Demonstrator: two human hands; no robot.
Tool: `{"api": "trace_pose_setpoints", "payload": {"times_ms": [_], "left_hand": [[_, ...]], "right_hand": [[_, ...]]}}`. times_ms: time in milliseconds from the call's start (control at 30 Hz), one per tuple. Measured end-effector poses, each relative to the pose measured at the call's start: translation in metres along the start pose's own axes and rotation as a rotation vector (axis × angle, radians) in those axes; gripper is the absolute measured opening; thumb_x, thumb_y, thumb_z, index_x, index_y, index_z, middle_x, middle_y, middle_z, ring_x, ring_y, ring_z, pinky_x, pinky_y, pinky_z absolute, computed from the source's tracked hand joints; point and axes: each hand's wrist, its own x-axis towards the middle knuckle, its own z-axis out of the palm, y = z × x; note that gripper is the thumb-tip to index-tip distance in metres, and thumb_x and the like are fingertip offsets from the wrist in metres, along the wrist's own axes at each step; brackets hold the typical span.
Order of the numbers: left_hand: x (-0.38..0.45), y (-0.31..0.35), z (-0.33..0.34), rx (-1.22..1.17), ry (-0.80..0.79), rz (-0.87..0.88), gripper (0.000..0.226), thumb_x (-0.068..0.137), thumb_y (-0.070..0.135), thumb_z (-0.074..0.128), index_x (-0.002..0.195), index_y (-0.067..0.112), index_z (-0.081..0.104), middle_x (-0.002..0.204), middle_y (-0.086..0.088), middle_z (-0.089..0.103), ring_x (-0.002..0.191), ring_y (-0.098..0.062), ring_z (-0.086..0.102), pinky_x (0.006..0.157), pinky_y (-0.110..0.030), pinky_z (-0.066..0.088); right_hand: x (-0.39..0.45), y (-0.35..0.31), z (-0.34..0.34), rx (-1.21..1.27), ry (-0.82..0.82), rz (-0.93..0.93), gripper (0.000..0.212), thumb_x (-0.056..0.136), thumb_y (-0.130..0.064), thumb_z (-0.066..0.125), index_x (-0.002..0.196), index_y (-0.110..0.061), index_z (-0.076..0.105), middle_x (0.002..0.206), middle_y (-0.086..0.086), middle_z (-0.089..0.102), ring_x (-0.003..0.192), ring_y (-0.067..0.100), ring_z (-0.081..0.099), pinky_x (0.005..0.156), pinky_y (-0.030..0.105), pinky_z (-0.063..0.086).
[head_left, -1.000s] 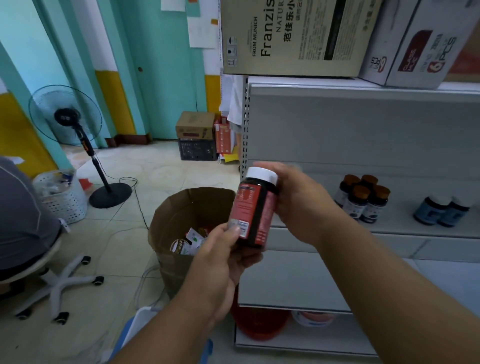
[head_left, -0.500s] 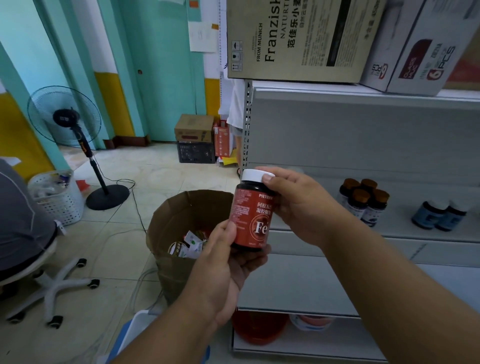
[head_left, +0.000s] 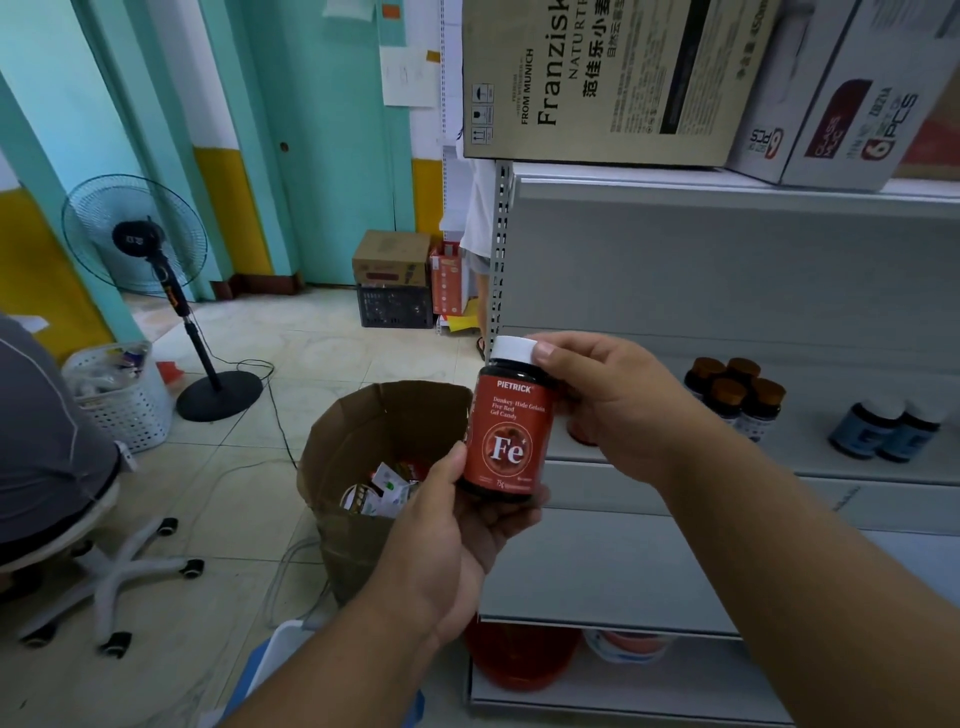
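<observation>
A dark bottle (head_left: 508, 431) with a red "Fe" label and a white cap is held upright in front of the grey shelf (head_left: 675, 467). My left hand (head_left: 457, 525) cups its base from below, thumb on the label's left edge. My right hand (head_left: 613, 405) grips the upper part, thumb against the white cap. The label's front faces me.
An open brown paper bag (head_left: 363, 441) with small packets stands on the floor left of the shelf. Brown-capped bottles (head_left: 735, 389) and blue bottles (head_left: 883, 431) sit on the shelf. Cardboard boxes (head_left: 613, 78) lie on top. A fan (head_left: 135, 234), white basket (head_left: 122, 395) and seated person (head_left: 47, 441) are at left.
The bottle has been turned in my hands, from showing its side text to showing the "Fe" front of the label. Both hands stayed on it.
</observation>
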Motion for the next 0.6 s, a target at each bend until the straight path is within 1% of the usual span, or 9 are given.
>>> {"api": "trace_pose_setpoints", "payload": {"times_ms": [67,167,233,300,333,367,433,500,600], "left_hand": [[0.001,-0.001,0.000,0.047,0.012,0.032,0.053,0.082,0.045,0.054,0.124,0.013,0.059,0.109,-0.016,0.072,0.102,-0.030,0.070,0.086,-0.041,0.055],[0.003,-0.002,-0.001,0.259,-0.018,0.126,0.057,0.073,0.045,0.066,0.125,0.024,0.057,0.109,-0.002,0.072,0.106,-0.021,0.069,0.093,-0.040,0.055],[0.005,0.000,-0.005,0.407,-0.050,0.169,0.054,0.071,0.044,0.069,0.122,0.031,0.054,0.107,0.006,0.072,0.102,-0.013,0.070,0.085,-0.032,0.057],[0.008,0.004,-0.009,0.537,-0.064,0.200,0.051,0.073,0.044,0.068,0.120,0.037,0.051,0.105,0.012,0.071,0.101,-0.005,0.068,0.078,-0.025,0.057],[0.011,0.006,-0.010,0.615,-0.064,0.216,0.051,0.072,0.046,0.068,0.120,0.040,0.050,0.105,0.016,0.070,0.100,0.000,0.067,0.078,-0.024,0.056],[0.014,0.008,-0.010,0.685,-0.063,0.229,0.051,0.071,0.047,0.068,0.119,0.043,0.048,0.105,0.018,0.068,0.100,0.005,0.064,0.079,-0.022,0.055],[0.023,0.011,-0.011,0.800,-0.071,0.247,0.051,0.072,0.047,0.069,0.117,0.049,0.044,0.109,0.023,0.063,0.100,0.011,0.060,0.079,-0.016,0.052],[0.037,0.013,-0.012,0.926,-0.074,0.269,0.055,0.079,0.044,0.073,0.120,0.054,0.039,0.114,0.026,0.059,0.105,0.010,0.057,0.082,-0.015,0.047],[0.061,0.010,-0.012,1.042,-0.067,0.280,0.061,0.081,0.041,0.076,0.127,0.051,0.038,0.120,0.026,0.055,0.112,0.003,0.053,0.087,-0.017,0.043]], "right_hand": [[0.000,-0.001,0.000,-0.048,0.032,-0.031,0.023,0.093,-0.028,0.058,0.108,-0.014,0.068,0.093,0.004,0.073,0.081,0.010,0.069,0.058,0.014,0.050],[0.002,0.003,0.002,-0.121,0.086,-0.058,0.024,0.090,-0.032,0.062,0.107,-0.016,0.068,0.095,0.001,0.075,0.091,0.015,0.071,0.076,0.026,0.057],[0.003,0.004,0.000,-0.175,0.088,-0.066,0.024,0.090,-0.034,0.063,0.109,-0.020,0.067,0.098,0.000,0.074,0.094,0.014,0.071,0.083,0.031,0.057],[0.003,0.001,-0.004,-0.251,0.055,-0.078,0.021,0.089,-0.034,0.064,0.109,-0.027,0.065,0.101,-0.003,0.073,0.097,0.013,0.069,0.084,0.031,0.057],[0.004,-0.001,-0.007,-0.296,0.031,-0.084,0.021,0.088,-0.033,0.066,0.108,-0.031,0.064,0.101,-0.004,0.072,0.097,0.012,0.069,0.083,0.029,0.057],[0.004,-0.004,-0.009,-0.339,0.006,-0.096,0.024,0.086,-0.033,0.069,0.109,-0.032,0.064,0.102,-0.005,0.072,0.097,0.011,0.069,0.082,0.029,0.058],[0.008,-0.008,-0.015,-0.411,-0.013,-0.112,0.035,0.083,-0.030,0.073,0.116,-0.026,0.064,0.105,-0.005,0.072,0.097,0.010,0.069,0.084,0.031,0.058],[0.012,-0.009,-0.020,-0.490,-0.003,-0.127,0.042,0.081,-0.029,0.075,0.122,-0.024,0.063,0.109,-0.007,0.069,0.100,0.010,0.067,0.086,0.033,0.057],[0.023,-0.004,-0.029,-0.669,0.028,-0.170,0.052,0.078,-0.030,0.078,0.127,-0.024,0.060,0.114,-0.009,0.066,0.103,0.007,0.064,0.089,0.031,0.056]]}}
